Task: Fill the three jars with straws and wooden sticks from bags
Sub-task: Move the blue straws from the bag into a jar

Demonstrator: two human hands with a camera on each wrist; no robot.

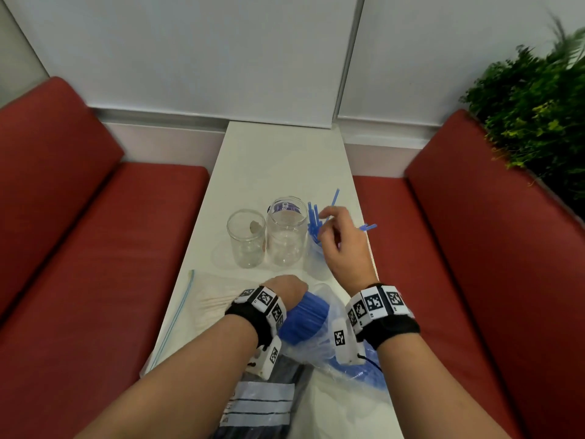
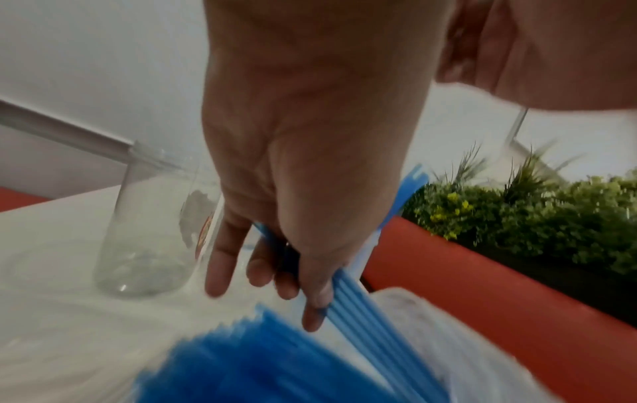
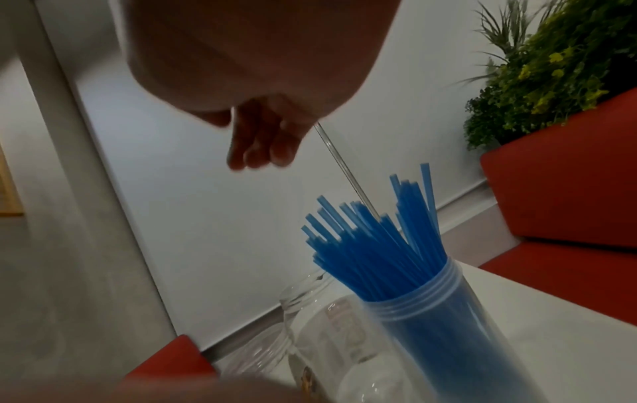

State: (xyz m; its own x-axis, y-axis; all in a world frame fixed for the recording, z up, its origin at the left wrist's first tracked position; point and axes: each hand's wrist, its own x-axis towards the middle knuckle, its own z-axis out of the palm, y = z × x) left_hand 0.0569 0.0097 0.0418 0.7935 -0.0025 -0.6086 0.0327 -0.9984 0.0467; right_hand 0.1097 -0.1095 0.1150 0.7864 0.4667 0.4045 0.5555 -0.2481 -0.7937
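Three jars stand mid-table: a small empty clear jar [image 1: 246, 239], a taller empty clear jar [image 1: 286, 232] [image 3: 320, 313], and a frosted jar [image 3: 431, 313] with several blue straws [image 3: 379, 253] [image 1: 313, 217] fanning out of it. My right hand [image 1: 329, 220] [image 3: 262, 152] hovers just above those straws, fingers loosely curled and holding nothing. Nearer me, my left hand [image 1: 283, 286] [image 2: 293, 286] grips a bunch of blue straws [image 2: 348, 294] pulled from the thick blue bundle [image 1: 304, 321] in a clear plastic bag [image 1: 319, 346]. The small jar [image 2: 151, 223] stands just beyond it.
A zip bag of wooden sticks [image 1: 202, 305] lies on the white table [image 1: 269, 160] at the left. A bag of black straws with a white label [image 1: 266, 400] lies under my left forearm. Red benches [image 1: 95, 248] flank the narrow table; a plant [image 1: 531, 115] is far right.
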